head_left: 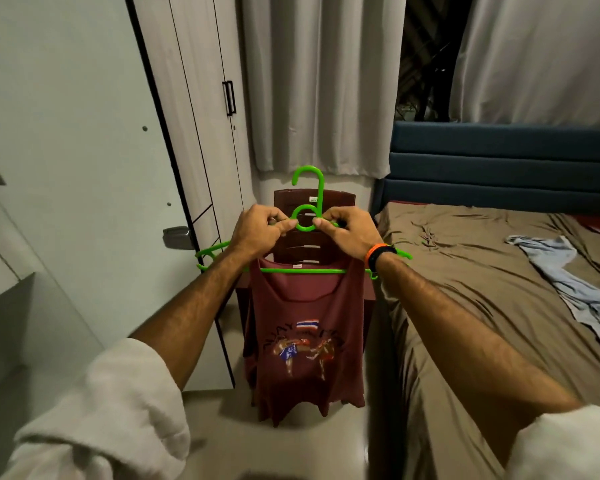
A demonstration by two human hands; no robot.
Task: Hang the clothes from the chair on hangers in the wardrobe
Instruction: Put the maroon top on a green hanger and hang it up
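Held up a green plastic hanger [307,216] with both hands, in front of a dark red plastic chair [314,244]. Gripped with the left hand [258,230] the hanger's left shoulder, just beside the ring under the hook, fingers curled round it. Pinched with the right hand [349,232] the right shoulder, thumb and fingers closed on the plastic close to the same ring. Wore on the right wrist a black band with orange edge [378,255].

Hung from the hanger a maroon sleeveless shirt [305,344] with a flag and two printed fighters on the front, straps going up behind the hands, lower bar of the hanger crossing the neckline. Reached down almost to the pale floor [291,452], right in front of the chair.

Stood to the left a white wardrobe [201,109], nearest door [66,168] swung open toward the camera, other doors closed. Lay to the right a bed with brown sheet [482,271] and a light blue garment [568,289] on it. Hung behind the chair grey curtains [323,81].
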